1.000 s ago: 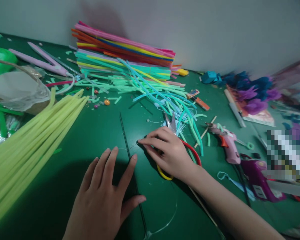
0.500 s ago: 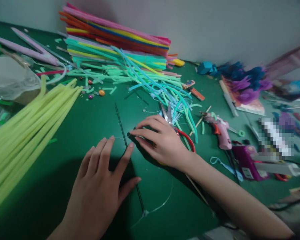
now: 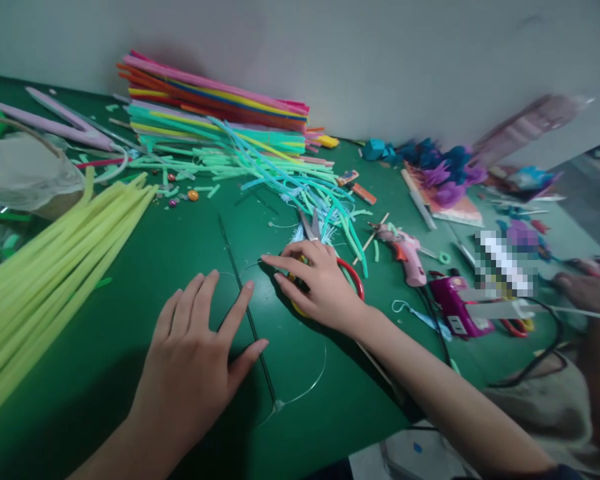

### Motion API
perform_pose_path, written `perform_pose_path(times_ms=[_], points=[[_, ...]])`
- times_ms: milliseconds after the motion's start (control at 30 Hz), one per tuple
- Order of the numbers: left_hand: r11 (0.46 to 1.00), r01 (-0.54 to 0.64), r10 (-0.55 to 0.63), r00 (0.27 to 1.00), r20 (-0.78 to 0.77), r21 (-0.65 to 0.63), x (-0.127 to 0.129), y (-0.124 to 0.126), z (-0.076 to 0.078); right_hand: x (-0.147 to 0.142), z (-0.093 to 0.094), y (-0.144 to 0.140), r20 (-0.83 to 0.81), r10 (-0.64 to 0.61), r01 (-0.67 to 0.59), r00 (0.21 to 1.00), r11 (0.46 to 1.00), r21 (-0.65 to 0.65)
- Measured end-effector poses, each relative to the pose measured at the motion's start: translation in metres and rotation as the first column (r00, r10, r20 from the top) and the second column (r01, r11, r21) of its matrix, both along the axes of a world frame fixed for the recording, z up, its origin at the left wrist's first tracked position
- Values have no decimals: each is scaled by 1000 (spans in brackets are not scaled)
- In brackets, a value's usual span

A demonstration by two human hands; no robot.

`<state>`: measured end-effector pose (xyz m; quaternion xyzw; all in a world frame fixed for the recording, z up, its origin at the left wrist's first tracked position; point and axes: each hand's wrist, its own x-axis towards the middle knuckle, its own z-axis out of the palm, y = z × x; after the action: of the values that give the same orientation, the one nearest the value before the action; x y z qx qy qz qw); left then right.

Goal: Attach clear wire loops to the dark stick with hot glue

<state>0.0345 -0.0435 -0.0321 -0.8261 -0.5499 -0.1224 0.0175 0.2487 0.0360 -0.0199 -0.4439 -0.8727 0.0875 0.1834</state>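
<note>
My left hand (image 3: 190,353) lies over the green table with its fingers spread. Its index finger and thumb are beside a thin dark rod (image 3: 253,323) that slants across the table top, and nothing shows in its grasp. A clear thread (image 3: 319,380) curves away from a small whitish tangle at the rod's near end. My right hand (image 3: 317,283) rests over the scissors (image 3: 309,227), fingers stretched to the left and not wrapped round the handles. The blades point away from me, and the hand partly covers the red and yellow handles. Its index fingertip is near another bit of thread.
Yellow-green fuzzy stems (image 3: 65,280) fan out at left. Coloured stems (image 3: 220,93) are stacked against the wall. On the right are a pink glue gun (image 3: 407,257), a purple device (image 3: 455,307) and another person's hand (image 3: 580,290). Loose beads (image 3: 193,195) lie behind the rod.
The view has swung right and a little up, bringing another person's arm into sight. My right hand's fingers reach out flatter over the scissors. My left hand stays spread by the rod.
</note>
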Motion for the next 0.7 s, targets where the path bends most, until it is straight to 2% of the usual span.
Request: perform_pose_path(times_ms=[233,700], points=[[1000,-2,2,1000,-5,5,0,-2,-2,2,-1,0,33,27,-27,999,1000,8],[1000,-11,11,1000,0,-4,-1,-3,-1,2,-2,-2,18,-11,11,1000,1000,13]])
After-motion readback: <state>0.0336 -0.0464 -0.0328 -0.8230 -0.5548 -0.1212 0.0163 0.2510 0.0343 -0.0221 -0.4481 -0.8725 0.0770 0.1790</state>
